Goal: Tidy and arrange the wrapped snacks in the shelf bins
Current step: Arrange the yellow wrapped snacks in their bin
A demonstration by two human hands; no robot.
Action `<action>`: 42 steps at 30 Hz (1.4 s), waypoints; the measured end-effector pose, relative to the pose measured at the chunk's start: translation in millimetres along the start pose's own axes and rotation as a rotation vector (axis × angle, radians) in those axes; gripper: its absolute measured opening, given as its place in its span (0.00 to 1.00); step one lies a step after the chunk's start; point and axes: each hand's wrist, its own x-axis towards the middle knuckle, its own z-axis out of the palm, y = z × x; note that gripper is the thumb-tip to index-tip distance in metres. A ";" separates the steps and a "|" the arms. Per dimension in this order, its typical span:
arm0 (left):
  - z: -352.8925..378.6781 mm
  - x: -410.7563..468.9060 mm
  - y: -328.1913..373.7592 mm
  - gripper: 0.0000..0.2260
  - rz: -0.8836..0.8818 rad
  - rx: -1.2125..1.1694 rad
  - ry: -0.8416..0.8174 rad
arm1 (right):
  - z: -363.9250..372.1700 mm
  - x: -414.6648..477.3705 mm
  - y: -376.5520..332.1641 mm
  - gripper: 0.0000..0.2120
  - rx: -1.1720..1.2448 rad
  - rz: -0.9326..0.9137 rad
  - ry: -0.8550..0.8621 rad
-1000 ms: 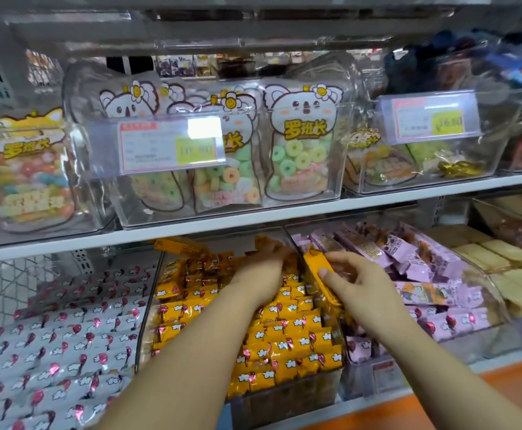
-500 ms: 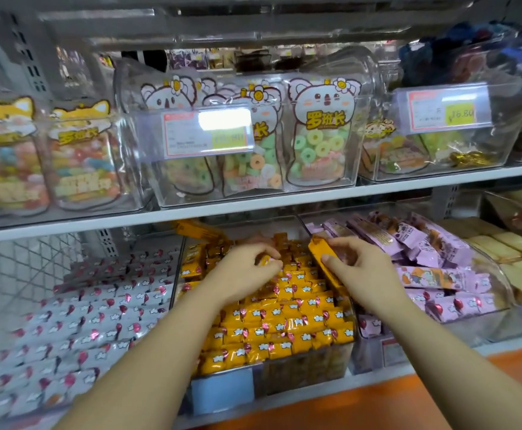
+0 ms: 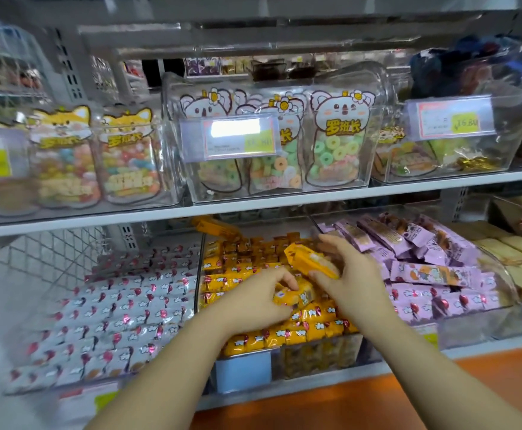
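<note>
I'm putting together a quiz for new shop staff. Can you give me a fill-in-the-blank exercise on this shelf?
1. The left hand and the right hand both grip ____ packs.
2. The purple packs lie in the bin to the ____ of the bin that the hands work in.
3. The bags of ring sweets stand on the ____ shelf.
Missing words: orange; right; upper.

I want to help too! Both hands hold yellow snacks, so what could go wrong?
The yellow wrapped snack held in the right hand hangs beside the purple wrapped snacks in the next clear bin; it might slip in there. The left hand, gripping another yellow pack, could nudge the neat yellow front rows crooked.
</note>
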 end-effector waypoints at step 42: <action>3.7 71.2 -7.7 0.15 -0.091 -0.045 0.666 | -15.3 42.4 24.2 0.11 -0.572 -0.189 0.017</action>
